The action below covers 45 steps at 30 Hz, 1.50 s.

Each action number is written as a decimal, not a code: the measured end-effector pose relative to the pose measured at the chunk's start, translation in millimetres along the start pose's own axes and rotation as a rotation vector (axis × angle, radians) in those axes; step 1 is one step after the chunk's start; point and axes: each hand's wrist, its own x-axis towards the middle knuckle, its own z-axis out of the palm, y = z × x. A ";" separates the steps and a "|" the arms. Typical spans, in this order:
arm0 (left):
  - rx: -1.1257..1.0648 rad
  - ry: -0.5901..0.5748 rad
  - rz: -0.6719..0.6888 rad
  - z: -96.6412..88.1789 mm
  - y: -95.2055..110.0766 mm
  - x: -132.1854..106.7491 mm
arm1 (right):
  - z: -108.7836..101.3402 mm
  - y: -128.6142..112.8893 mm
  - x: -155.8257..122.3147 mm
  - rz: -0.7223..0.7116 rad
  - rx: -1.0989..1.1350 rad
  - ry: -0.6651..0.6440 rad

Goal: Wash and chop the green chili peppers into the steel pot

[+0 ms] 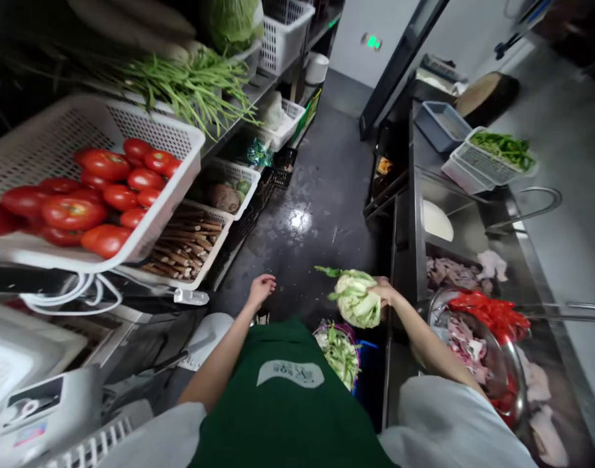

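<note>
My right hand (384,292) grips a cauliflower (358,300) from its right side, holding it above the floor beside the sink counter. Pale green leaves wrap the cauliflower, and one leaf sticks out to the left. Its underside and some of my fingers are hidden. My left hand (263,287) hangs over the floor to the left, fingers loosely curled in, with nothing visible in it. Below the cauliflower, close to my green apron, a bin of leaf trimmings (340,354) stands on the floor.
Left shelves carry a white basket (193,140) of tomatoes (105,195), green stalks (190,88) and a crate of brown roots (183,250). On the right are the sink (466,221), a metal bowl (512,364) with red pieces and meat, and a grey tub (441,127).
</note>
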 end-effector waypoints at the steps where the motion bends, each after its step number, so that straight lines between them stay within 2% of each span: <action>1: -0.004 0.036 -0.027 -6.5 4.3 11.0 | -11.5 7.2 16.1 0.081 0.089 -0.057; 3: 0.015 0.065 -0.077 -6.4 16.1 33.8 | -36.4 20.2 51.8 0.267 0.359 -0.123; 5: 0.055 0.043 -0.118 12.3 33.8 60.1 | -59.5 28.9 93.5 0.397 0.628 -0.088; 7: 0.096 -0.014 -0.136 47.6 57.3 92.6 | -80.6 30.8 141.0 0.422 0.800 -0.002; 10: 0.143 -0.105 -0.113 123.8 106.5 152.4 | -113.9 19.3 215.3 0.398 0.976 0.064; 13: 0.136 -0.126 -0.011 218.5 180.5 214.5 | -150.0 -8.1 281.5 0.343 1.093 0.012; 14: 0.104 -0.110 0.069 251.7 210.7 232.9 | -161.0 -20.1 301.4 0.311 1.125 -0.029; 16: -0.015 -0.064 0.322 313.9 275.0 263.2 | -179.5 -46.4 339.0 0.238 1.183 -0.139; 17: -0.072 -0.088 0.432 340.0 307.1 275.0 | -186.8 -60.0 357.3 0.203 1.209 -0.197; 19: -0.148 -0.210 0.553 377.2 365.1 293.6 | -198.7 -86.8 393.3 0.130 1.248 -0.285; 21: -0.181 -0.324 0.586 394.4 409.9 310.6 | -209.3 -112.0 429.5 0.079 1.245 -0.317; 23: -0.205 -0.352 0.608 398.5 440.2 332.6 | -220.3 -136.3 466.8 0.048 1.193 -0.324; 25: -0.232 -0.322 0.631 397.2 459.9 364.7 | -231.3 -162.4 505.0 0.035 1.114 -0.327; 29: -0.189 -0.273 0.643 383.9 483.2 460.3 | -245.4 -229.4 583.1 0.000 0.882 -0.249; 32: 0.033 -0.185 0.474 349.7 492.3 539.8 | -244.5 -295.6 642.8 -0.091 0.495 -0.020; 34: 0.140 -0.111 0.304 313.5 494.2 582.4 | -239.1 -345.3 682.5 -0.195 0.137 0.110; 35: 0.155 -0.081 0.247 293.3 493.8 598.3 | -235.3 -371.2 702.1 -0.247 -0.034 0.124; 38: 0.130 0.038 0.180 232.8 487.7 624.3 | -219.1 -452.3 760.2 -0.373 -0.398 -0.003; 41: 0.078 0.216 0.093 183.1 472.3 625.6 | -191.7 -538.4 818.5 -0.534 -0.597 -0.114; 43: 0.015 0.372 -0.019 159.3 455.5 618.0 | -164.2 -597.9 856.7 -0.691 -0.693 -0.136; 45: -0.054 0.546 -0.104 145.7 434.1 604.2 | -128.9 -655.9 891.2 -0.857 -0.782 -0.147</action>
